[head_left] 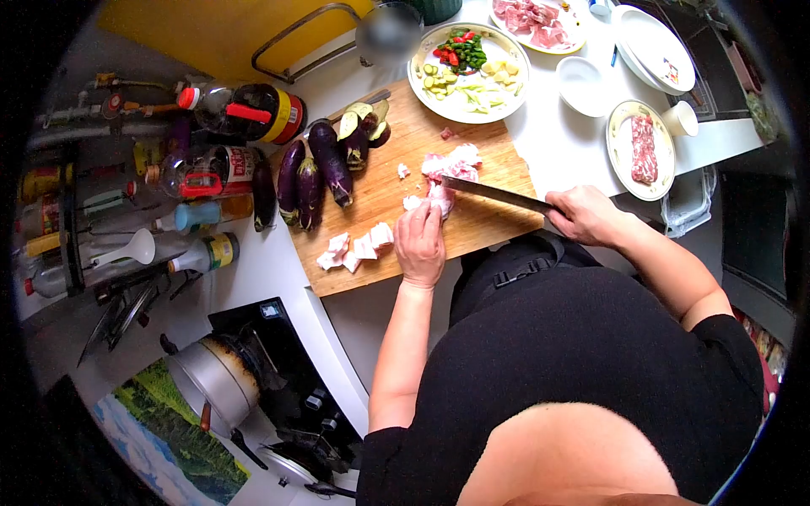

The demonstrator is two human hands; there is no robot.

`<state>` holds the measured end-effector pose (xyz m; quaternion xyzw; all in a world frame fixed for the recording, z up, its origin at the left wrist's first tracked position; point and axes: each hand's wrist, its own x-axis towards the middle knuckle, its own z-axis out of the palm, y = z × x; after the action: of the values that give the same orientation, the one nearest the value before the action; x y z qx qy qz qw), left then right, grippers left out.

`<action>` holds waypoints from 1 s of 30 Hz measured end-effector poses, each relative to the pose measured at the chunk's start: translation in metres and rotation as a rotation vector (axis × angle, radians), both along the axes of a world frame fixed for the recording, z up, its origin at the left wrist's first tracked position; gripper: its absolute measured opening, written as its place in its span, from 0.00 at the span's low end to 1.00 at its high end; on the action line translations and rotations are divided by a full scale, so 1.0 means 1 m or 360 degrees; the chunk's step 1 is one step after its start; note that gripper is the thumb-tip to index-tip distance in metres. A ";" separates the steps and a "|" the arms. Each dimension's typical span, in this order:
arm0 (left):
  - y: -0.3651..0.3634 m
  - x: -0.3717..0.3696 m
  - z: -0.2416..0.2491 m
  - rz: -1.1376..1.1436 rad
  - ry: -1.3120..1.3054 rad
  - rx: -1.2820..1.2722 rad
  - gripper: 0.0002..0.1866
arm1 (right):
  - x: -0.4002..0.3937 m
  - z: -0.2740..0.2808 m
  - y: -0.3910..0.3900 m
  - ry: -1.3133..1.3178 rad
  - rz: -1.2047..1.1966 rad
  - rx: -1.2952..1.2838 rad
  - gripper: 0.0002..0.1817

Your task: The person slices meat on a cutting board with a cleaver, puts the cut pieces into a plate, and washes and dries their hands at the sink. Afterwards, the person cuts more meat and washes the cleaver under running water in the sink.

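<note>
My right hand [588, 216] is wrapped round the handle of a kitchen knife [496, 195]. Its blade reaches left across a piece of pale, fatty meat [460, 164] on the wooden cutting board [494, 232]. With bunched fingertips, my left hand [419, 246] presses the near end of the meat, just left of the blade. Cut chunks of fatty meat [364, 246] lie at the board's near left. Whole eggplants [330, 160] and a cut eggplant [355, 139] rest along the left side. The edge under the blade is hard to make out.
Beyond the board stands a plate of chopped vegetables [434, 99]. A plate of sliced meat [540, 42], a white bowl [582, 87] and a plate with a meat slab [631, 169] are rightward. Sauce bottles [245, 110] line the left; a pot [215, 384] sits on the stove.
</note>
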<state>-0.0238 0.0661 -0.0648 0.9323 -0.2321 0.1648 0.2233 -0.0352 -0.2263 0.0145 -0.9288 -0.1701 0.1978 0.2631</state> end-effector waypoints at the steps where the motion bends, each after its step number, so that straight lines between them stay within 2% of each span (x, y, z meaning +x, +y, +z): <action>1: 0.001 0.000 0.000 0.0000 0.0000 -0.0001 0.15 | -0.001 0.001 0.000 0.0019 -0.0005 0.0001 0.09; 11: 0.002 -0.002 -0.001 -0.0056 0.0000 0.0091 0.17 | 0.022 -0.002 0.023 -0.0170 0.0232 0.0026 0.08; 13: 0.001 -0.002 0.001 -0.0030 -0.0008 0.0107 0.17 | 0.026 0.001 0.025 -0.0081 0.0283 -0.0129 0.09; 20: 0.000 -0.002 -0.008 0.0022 -0.0076 -0.0012 0.14 | 0.033 0.021 0.018 0.0224 0.0248 -0.0192 0.11; 30: 0.001 -0.002 -0.002 0.0017 -0.0068 0.0015 0.14 | 0.031 0.021 0.033 0.0159 0.0273 -0.0243 0.11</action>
<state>-0.0255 0.0670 -0.0672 0.9309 -0.2325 0.1847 0.2129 -0.0044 -0.1936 0.0352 -0.9172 -0.2198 0.2781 0.1818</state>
